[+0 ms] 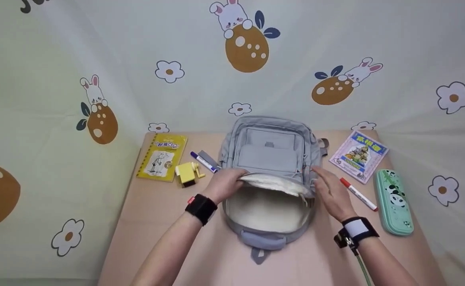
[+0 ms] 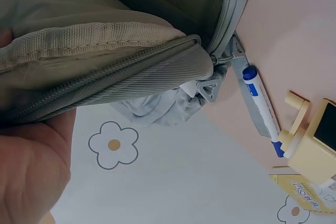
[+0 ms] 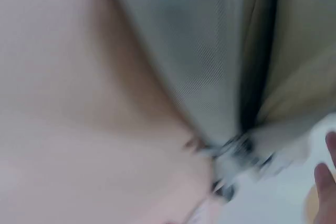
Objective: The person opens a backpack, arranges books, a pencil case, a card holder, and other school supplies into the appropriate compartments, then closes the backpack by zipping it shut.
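A grey backpack (image 1: 270, 157) lies on the table with its main compartment unzipped, the cream lining (image 1: 270, 210) showing. My left hand (image 1: 228, 183) grips the edge of the raised flap at its left side; in the left wrist view the thumb side of that hand (image 2: 37, 166) lies under the zipper edge (image 2: 126, 80). Beside the bag's right side, my right hand (image 1: 332, 194) has its fingers extended, fingertips right at the side fabric. The right wrist view is blurred, with fingertips (image 3: 324, 179) at its right edge near the bag's side (image 3: 194, 51).
Left of the bag are a yellow notebook (image 1: 163, 157), a yellow pencil sharpener (image 1: 187, 174) and a blue marker (image 1: 204, 162). On the right lie a purple-bordered book (image 1: 359, 155), a red marker (image 1: 359, 194) and a green panda pencil case (image 1: 394, 202). A patterned cloth (image 1: 200, 99) hangs behind the table.
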Demonstrator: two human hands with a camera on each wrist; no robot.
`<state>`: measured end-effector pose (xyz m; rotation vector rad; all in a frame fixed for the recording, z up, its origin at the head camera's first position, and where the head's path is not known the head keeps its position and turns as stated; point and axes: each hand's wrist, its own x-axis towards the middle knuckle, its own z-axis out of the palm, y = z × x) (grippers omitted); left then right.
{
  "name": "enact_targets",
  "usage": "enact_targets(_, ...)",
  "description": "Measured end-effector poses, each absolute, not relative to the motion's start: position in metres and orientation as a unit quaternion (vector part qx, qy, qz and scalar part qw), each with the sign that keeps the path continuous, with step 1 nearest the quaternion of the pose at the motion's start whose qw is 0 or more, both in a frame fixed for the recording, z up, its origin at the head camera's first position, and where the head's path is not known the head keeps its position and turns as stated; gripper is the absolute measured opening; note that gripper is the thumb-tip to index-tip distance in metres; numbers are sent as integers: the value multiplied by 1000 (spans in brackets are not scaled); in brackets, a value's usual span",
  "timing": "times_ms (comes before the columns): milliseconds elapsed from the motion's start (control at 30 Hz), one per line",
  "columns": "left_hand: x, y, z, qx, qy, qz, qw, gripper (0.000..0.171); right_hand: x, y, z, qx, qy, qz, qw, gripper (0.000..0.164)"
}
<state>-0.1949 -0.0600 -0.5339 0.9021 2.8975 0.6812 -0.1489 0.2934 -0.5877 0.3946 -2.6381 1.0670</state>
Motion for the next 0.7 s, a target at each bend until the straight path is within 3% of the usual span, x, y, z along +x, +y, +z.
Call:
enact_targets(100,-194,-59,-534,290,931,219,23,19,-159,322,-597,43,-933,333,126,40)
enact_targets(233,-193,-56,-535,295,931,214,24,17,-171,355,-605,-30,-956,285,67,43)
enact_targets(433,-190,-54,-537,302,931,202,30,19,-183,379,-611,-49,-970,235,-27,63)
enact_targets(700,-191,-55,-537,306,932,193,26,19,-197,390,-622,-47,-981,176,-59,74)
